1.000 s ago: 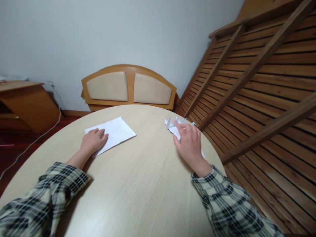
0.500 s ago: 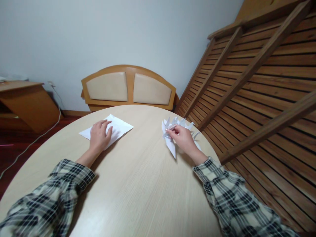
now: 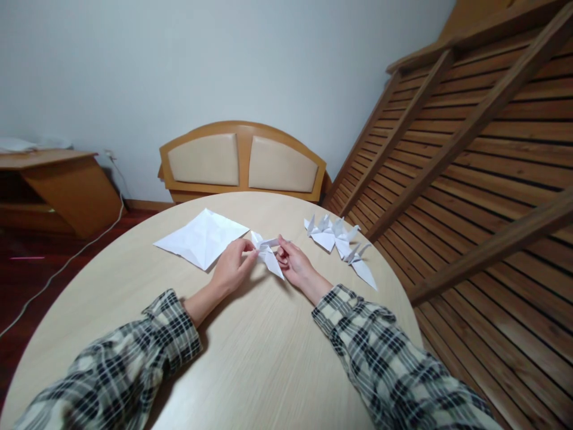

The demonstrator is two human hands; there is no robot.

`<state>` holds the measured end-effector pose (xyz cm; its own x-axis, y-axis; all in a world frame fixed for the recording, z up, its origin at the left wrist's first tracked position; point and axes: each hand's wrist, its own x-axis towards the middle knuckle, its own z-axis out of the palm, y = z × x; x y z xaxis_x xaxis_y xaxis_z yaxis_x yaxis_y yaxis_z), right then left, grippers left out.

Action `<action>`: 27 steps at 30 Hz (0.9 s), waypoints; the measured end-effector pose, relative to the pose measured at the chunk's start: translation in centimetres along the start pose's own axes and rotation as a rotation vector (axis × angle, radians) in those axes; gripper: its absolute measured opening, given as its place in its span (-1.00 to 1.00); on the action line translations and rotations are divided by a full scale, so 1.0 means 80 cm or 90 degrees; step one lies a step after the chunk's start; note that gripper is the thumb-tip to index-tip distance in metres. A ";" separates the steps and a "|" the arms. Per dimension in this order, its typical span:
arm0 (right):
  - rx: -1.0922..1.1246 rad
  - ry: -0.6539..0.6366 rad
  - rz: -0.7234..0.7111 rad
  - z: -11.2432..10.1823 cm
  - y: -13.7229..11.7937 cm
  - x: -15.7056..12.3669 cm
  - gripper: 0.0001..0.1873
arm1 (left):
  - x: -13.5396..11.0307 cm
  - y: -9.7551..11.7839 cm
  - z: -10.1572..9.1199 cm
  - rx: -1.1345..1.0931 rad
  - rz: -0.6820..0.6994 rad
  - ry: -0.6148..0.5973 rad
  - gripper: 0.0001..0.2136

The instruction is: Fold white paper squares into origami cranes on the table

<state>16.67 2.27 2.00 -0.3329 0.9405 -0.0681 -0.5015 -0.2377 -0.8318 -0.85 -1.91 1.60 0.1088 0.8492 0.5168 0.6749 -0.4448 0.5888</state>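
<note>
Between my two hands, over the middle of the table, is a white folded paper crane [image 3: 271, 260]. My left hand [image 3: 233, 263] pinches its left end between thumb and fingers. On the other side, my right hand [image 3: 294, 260] grips the crane's right end, thumb on top and fingers curled underneath. One wing points down toward me. Just left of my left hand lies a creased white sheet of paper [image 3: 197, 237], flat on the table, its right corner close to the crane. Several finished paper cranes [image 3: 339, 237] stand in a cluster at the right.
The round pale wooden table [image 3: 250, 358] fills the foreground. Behind it stands a wooden headboard [image 3: 242, 137] with two cream panels. A slatted wooden frame [image 3: 474, 161] leans along the right. A desk [image 3: 76, 191] and a white cable [image 3: 85, 248] are at the left.
My right hand has brought a crane from the right cluster to the table's middle. My left hand has left the paper sheet and now holds the crane too. The view has shifted slightly.
</note>
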 end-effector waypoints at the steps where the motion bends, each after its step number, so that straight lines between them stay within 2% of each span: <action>1: 0.004 -0.004 0.006 -0.001 0.003 0.001 -0.46 | 0.001 -0.002 0.000 0.008 0.001 -0.003 -0.68; 8: -0.080 -0.049 0.030 -0.004 0.015 -0.003 -0.43 | 0.005 -0.002 0.005 0.089 0.069 -0.063 -0.59; 12: -0.095 -0.059 0.008 -0.001 0.016 -0.009 -0.56 | 0.002 0.001 0.006 -0.001 0.078 -0.095 -0.60; 14: -0.082 -0.039 -0.028 -0.002 0.017 -0.012 -0.61 | 0.001 -0.001 0.007 -0.107 0.028 -0.097 -0.62; 17: -0.118 -0.015 -0.074 -0.007 0.019 -0.014 -0.64 | 0.003 -0.009 0.011 -0.310 -0.116 -0.089 -0.59; 19: -0.152 -0.014 -0.098 -0.012 0.020 -0.015 -0.62 | 0.005 -0.014 0.014 -0.445 -0.220 -0.054 -0.56; 22: -0.193 -0.020 -0.094 -0.015 0.021 -0.017 -0.59 | 0.008 -0.016 0.015 -0.648 -0.342 -0.033 -0.59; 24: -0.230 -0.040 -0.086 -0.014 0.021 -0.019 -0.58 | 0.009 -0.014 0.013 -0.727 -0.390 -0.037 -0.63; 27: -0.266 -0.074 -0.103 -0.010 0.021 -0.021 -0.55 | 0.010 -0.009 0.009 -0.768 -0.421 -0.033 -0.71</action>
<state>17.05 0.48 0.31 -0.3761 0.9183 0.1234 -0.1970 0.0508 -0.9791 -0.74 -0.70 1.18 0.0634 0.9951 -0.0756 -0.4313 0.0957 0.8971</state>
